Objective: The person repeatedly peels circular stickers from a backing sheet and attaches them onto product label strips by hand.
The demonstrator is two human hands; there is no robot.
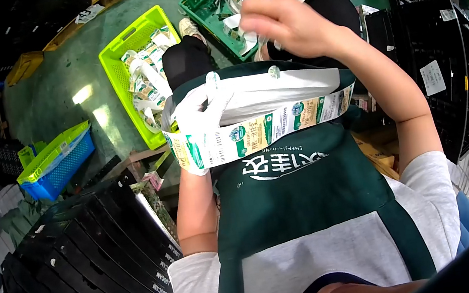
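A strip of printed labels (285,120), green, cream and white, spans the front of my dark green apron (302,185). Its left end passes in front of my left wrist. My left forearm (195,214) reaches up behind it; the strip and a bunched white band (281,90) hide the hand, and I cannot make out its fingers. My right hand (285,22) is raised beyond the band, over the near side of a dark green crate (205,22). Its fingers are closed together and slightly blurred; white strip pieces show just below the fingertips.
Label strips fill the dark green crate and a lime green crate (113,80) on the green floor (59,82). At left stand nested lime and blue crates (62,164) and stacked black crates (94,267). More black crates (443,70) stand at right.
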